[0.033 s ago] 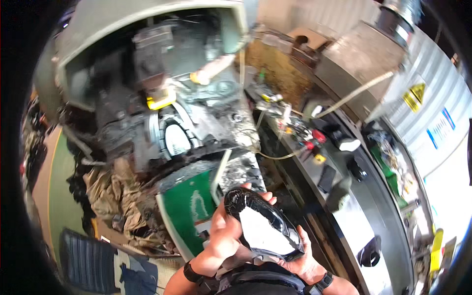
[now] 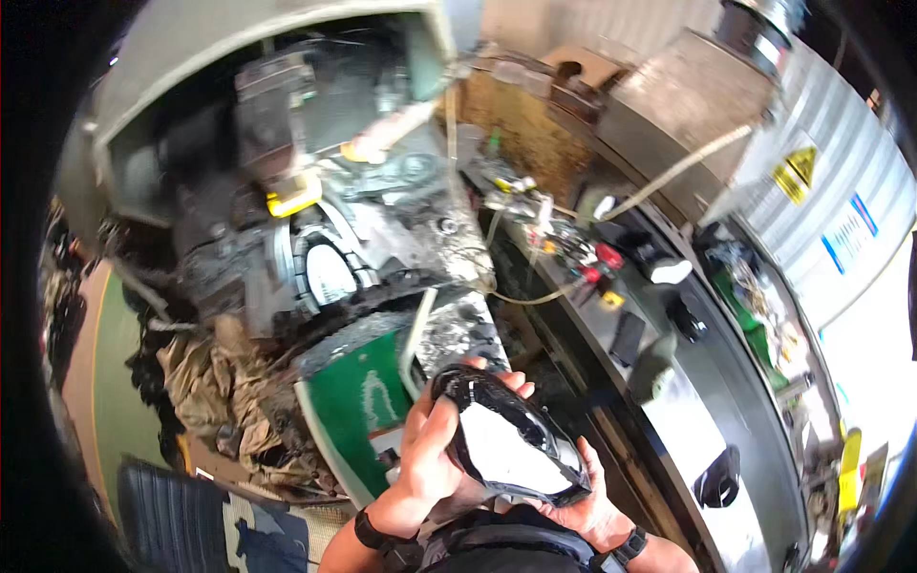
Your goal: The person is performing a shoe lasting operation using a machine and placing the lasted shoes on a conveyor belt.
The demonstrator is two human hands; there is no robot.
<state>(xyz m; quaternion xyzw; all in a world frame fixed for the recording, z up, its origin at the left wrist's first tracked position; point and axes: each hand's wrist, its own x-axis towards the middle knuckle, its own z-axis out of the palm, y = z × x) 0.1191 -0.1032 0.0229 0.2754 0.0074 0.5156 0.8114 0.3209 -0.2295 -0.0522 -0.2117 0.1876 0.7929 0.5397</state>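
Note:
Low in the middle, both hands hold a glossy black shoe upper with a white underside facing up. My left hand is closed around one end; its thumb lies along the near edge, and some fingertips show past the far side. My right hand grips the other end from beneath, at the right. Part of its fingers is hidden under the shoe upper. Beyond my hands stands a dirty shoe-making machine, with a shoe-shaped white pad framed by dark segments.
A green panel lies between machine and hands. Crumpled brown cloth is piled at left, near a dark chair. A bench with a long dark belt runs along the right, carrying a black shoe and another black upper.
The surroundings have shifted slightly left in the picture. Both hands keep their hold on the shoe upper, which is nearly in the same place.

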